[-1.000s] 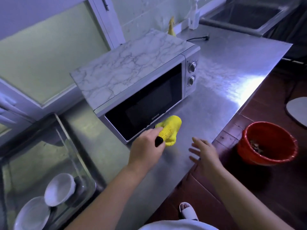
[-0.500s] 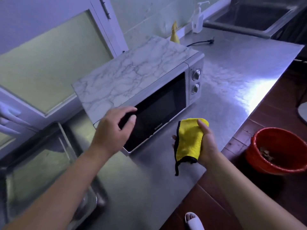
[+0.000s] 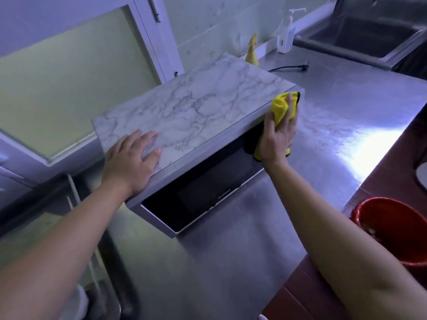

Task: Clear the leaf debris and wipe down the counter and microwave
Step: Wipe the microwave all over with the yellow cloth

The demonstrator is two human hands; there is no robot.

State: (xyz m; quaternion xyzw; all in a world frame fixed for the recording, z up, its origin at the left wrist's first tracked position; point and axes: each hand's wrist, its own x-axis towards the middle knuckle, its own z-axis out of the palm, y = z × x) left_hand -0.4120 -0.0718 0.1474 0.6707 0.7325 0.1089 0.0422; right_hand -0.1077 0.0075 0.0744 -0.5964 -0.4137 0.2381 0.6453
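- Left hand (image 3: 129,162) lies flat on the marble-patterned top of the microwave (image 3: 196,107), fingers straight and spread.
- Right hand (image 3: 276,137) presses a yellow cloth (image 3: 280,107) against the microwave's front right end, fingers fairly straight and close together.
- Microwave stands on a steel worktop (image 3: 335,116).
- Red bucket (image 3: 392,229) sits on the floor, lower right.

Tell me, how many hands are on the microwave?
2. The left hand lies flat on the microwave's marble top; the right hand presses a yellow cloth against its front.
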